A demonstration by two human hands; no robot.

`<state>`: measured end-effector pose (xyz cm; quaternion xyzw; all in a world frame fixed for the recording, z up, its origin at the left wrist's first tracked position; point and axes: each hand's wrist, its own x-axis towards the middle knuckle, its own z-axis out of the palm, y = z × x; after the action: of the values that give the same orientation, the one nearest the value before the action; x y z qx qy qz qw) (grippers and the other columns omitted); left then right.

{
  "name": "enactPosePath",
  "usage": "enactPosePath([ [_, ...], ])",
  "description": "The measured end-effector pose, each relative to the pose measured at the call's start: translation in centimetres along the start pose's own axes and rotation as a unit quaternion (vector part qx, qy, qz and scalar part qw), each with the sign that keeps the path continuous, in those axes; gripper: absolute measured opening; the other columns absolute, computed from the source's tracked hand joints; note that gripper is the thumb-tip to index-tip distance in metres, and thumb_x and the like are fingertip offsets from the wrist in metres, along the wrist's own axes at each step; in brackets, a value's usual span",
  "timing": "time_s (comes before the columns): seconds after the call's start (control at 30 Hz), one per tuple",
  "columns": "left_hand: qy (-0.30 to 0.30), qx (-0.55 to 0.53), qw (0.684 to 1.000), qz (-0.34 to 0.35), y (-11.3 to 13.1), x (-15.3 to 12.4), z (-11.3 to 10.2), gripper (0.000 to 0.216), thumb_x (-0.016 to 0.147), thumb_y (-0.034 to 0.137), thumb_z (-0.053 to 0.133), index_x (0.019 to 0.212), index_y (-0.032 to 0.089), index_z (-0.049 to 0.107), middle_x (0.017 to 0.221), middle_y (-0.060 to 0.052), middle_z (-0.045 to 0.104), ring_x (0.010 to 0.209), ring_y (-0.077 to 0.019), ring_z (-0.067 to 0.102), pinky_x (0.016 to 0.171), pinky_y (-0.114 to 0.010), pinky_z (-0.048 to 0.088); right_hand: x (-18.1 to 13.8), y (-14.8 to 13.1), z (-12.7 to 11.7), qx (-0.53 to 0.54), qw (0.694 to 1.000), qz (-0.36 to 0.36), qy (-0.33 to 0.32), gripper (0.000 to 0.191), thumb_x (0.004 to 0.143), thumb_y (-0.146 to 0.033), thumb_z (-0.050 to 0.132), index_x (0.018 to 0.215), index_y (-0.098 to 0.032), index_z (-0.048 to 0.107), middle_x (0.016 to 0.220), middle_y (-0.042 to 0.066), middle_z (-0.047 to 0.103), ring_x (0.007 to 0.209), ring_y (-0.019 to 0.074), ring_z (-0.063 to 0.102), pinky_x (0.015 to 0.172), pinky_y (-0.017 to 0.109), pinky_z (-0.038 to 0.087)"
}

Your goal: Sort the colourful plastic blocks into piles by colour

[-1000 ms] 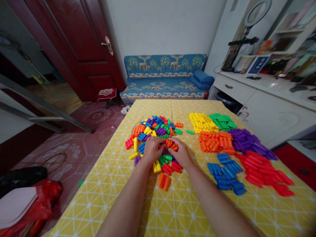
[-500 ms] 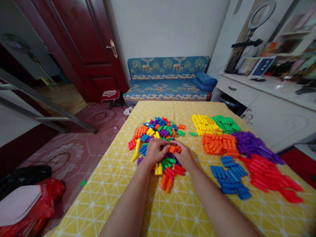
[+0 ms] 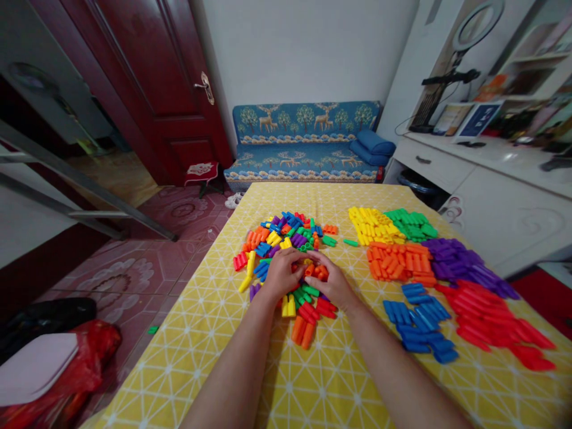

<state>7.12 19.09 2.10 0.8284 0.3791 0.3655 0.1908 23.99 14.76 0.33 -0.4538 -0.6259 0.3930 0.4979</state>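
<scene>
My left hand (image 3: 285, 273) is curled over the middle of a mixed pile of plastic building blocks (image 3: 268, 238). Its thumb and fingers bend inward; what they grip, if anything, is hidden. Close beside it, my right hand (image 3: 336, 283) wraps its thumb and fingers around orange tube-shaped building blocks (image 3: 320, 273), whose round ends show between the two hands. Under and in front of the hands lie green blocks (image 3: 305, 294), red blocks (image 3: 326, 308), a yellow pair (image 3: 288, 305) and an orange joined piece (image 3: 302, 332).
Colour-sorted blocks lie to the right: yellow (image 3: 373, 226), green (image 3: 410, 224), orange (image 3: 397, 262), purple (image 3: 465, 265), blue (image 3: 420, 322) and red (image 3: 487, 316). A patterned yellow cloth (image 3: 322, 381) covers the table. One green block (image 3: 351, 242) lies between pile and groups.
The orange blocks between my hands have turned, showing more of their open ends. My right thumb has moved lower and away from the left hand. The view has shifted slightly.
</scene>
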Motion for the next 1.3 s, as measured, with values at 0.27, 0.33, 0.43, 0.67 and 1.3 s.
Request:
enactPosePath([
  [0.27, 0.028, -0.064, 0.998, -0.008, 0.1, -0.2, 0.1, 0.034, 0.077, 0.003, 0.054, 0.104, 0.019, 0.070, 0.098, -0.005, 0.070, 0.087, -0.0166, 0.066, 0.080, -0.028, 0.052, 0.5, 0.2, 0.1, -0.037, 0.997, 0.027, 0.064, 0.034, 0.074, -0.027, 0.065, 0.108, -0.021, 0.066, 0.110, 0.005, 0.069, 0.104, 0.0203, 0.063, 0.096, 0.037, 0.049],
  [0.33, 0.033, -0.069, 0.997, -0.013, 0.1, -0.2, 0.2, 0.040, 0.074, 0.001, 0.053, 0.107, 0.019, 0.068, 0.100, -0.005, 0.071, 0.085, -0.0163, 0.066, 0.081, -0.029, 0.052, 0.5, 0.3, -0.3, -0.006, 0.996, 0.044, 0.079, 0.027, 0.075, -0.029, 0.065, 0.100, -0.020, 0.068, 0.103, 0.005, 0.070, 0.099, 0.0202, 0.065, 0.091, 0.036, 0.052],
  [0.43, 0.013, -0.052, 0.998, -0.020, 0.1, -0.3, 0.2, 0.047, 0.070, 0.001, 0.053, 0.112, 0.018, 0.067, 0.100, -0.005, 0.072, 0.085, -0.0178, 0.067, 0.082, -0.031, 0.053, 0.5, 0.5, -0.8, 0.082, 0.991, 0.074, 0.073, 0.027, 0.074, -0.034, 0.068, 0.098, -0.021, 0.069, 0.101, 0.005, 0.071, 0.094, 0.0197, 0.066, 0.084, 0.034, 0.054],
  [0.67, -0.053, 0.037, 0.998, 0.022, 0.6, -0.3, 0.0, 0.053, 0.072, 0.024, 0.071, 0.124, 0.024, 0.062, 0.121, -0.006, 0.067, 0.108, -0.0259, 0.062, 0.097, -0.040, 0.047, 0.5, 0.3, -0.9, 0.133, 0.985, 0.067, 0.084, 0.037, 0.078, -0.043, 0.068, 0.108, -0.022, 0.067, 0.116, 0.007, 0.067, 0.103, 0.0216, 0.065, 0.093, 0.038, 0.051],
  [1.3, -0.056, 0.069, 0.996, 0.008, 0.4, -0.2, 0.3, 0.042, 0.076, 0.033, 0.072, 0.117, 0.025, 0.068, 0.118, -0.005, 0.068, 0.107, -0.0249, 0.062, 0.096, -0.039, 0.046, -1.1, -1.7, -4.3, -0.317, 0.946, -0.028, -0.063, 0.027, 0.080, -0.026, 0.064, 0.106, -0.029, 0.070, 0.110, 0.002, 0.063, 0.091, 0.0170, 0.063, 0.077, 0.028, 0.050],
])
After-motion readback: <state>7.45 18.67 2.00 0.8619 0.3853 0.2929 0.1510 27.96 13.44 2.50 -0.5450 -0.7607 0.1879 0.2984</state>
